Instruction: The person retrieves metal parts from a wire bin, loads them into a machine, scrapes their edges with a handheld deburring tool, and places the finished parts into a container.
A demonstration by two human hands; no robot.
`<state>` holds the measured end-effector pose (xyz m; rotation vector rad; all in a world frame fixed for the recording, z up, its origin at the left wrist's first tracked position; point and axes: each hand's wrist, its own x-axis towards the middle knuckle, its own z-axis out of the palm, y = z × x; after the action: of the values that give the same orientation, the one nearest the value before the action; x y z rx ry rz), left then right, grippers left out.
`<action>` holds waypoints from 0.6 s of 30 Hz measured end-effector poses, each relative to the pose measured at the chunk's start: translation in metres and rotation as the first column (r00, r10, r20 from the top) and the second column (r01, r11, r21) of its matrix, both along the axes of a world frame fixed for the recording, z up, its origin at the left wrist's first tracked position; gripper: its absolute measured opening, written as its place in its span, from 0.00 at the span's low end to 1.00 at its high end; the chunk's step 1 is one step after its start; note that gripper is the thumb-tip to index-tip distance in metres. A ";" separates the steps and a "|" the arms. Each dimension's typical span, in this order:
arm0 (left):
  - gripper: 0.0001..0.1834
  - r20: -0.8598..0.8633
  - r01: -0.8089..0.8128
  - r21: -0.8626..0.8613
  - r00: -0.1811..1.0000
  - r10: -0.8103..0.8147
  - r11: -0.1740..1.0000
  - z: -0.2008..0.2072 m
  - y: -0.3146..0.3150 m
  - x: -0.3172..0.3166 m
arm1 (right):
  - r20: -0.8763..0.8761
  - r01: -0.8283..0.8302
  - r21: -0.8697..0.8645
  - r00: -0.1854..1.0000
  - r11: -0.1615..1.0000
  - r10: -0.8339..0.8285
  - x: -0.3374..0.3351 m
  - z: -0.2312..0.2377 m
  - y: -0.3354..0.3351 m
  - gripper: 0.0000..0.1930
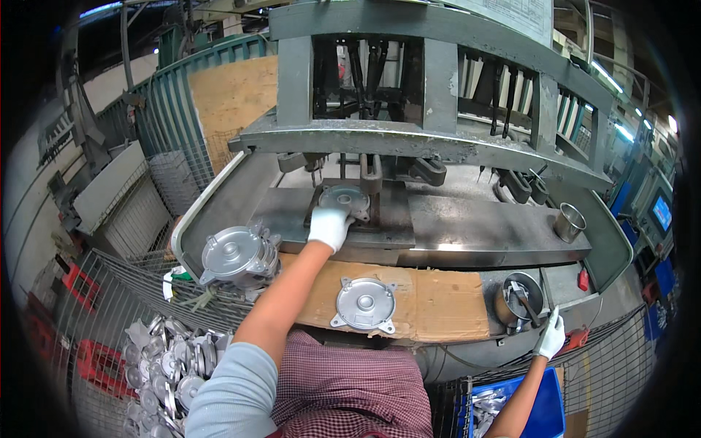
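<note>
A round silver metal casting (343, 196) with ears sits in the dark fixture (391, 212) on the machine bed. My left hand (331, 227), in a white glove, grips its near edge; part of the fingers is hidden. A second round casting (366, 303) lies flat on the cardboard, nearer to me. More castings are stacked in a pile (232, 250) left of my forearm. My right hand (550, 337), also gloved, is low at the right, beside the tray edge, with a finger stretched out and nothing visible in it. Close by stands a metal pot (520, 299) with a dark-handled tool inside.
The machine's heavy grey frame (438, 146) with hanging clamps spans above the bed. A steel cup (569, 223) stands at the bed's right end. Below left is a heap of castings (164, 365); below right, a blue bin (544, 401) with metal pieces. Cardboard (449, 306) covers the front ledge.
</note>
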<state>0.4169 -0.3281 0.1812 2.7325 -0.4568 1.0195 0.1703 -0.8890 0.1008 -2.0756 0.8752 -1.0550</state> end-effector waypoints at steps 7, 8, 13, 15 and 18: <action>0.24 -0.038 -0.064 0.118 0.997 0.069 0.991 -0.009 -0.002 -0.041 | -0.083 0.004 -0.001 0.997 1.000 -0.004 0.012 0.013 0.009 0.29; 0.22 -0.072 -0.043 0.108 0.996 0.051 0.993 -0.002 -0.004 -0.040 | -0.071 0.014 -0.053 0.997 0.998 -0.017 0.012 0.003 -0.001 0.27; 0.21 -0.112 0.060 -0.041 0.992 -0.064 0.997 -0.004 -0.006 -0.072 | 0.069 -0.075 0.018 0.995 0.997 0.074 -0.002 -0.009 -0.023 0.23; 0.23 -0.058 0.127 -0.122 0.989 -0.135 0.984 -0.036 0.000 -0.102 | 0.250 -0.027 -0.027 0.968 0.999 0.033 -0.010 -0.010 -0.024 0.21; 0.32 -0.330 0.096 -0.187 0.931 -0.155 0.978 -0.073 0.008 -0.152 | 0.521 0.375 -0.158 0.818 0.913 -0.246 -0.041 0.003 -0.040 0.26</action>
<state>0.2652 -0.3202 0.1079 2.6124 -0.4551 0.5063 0.1292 -0.9293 0.1036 -1.7446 0.8621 -1.8661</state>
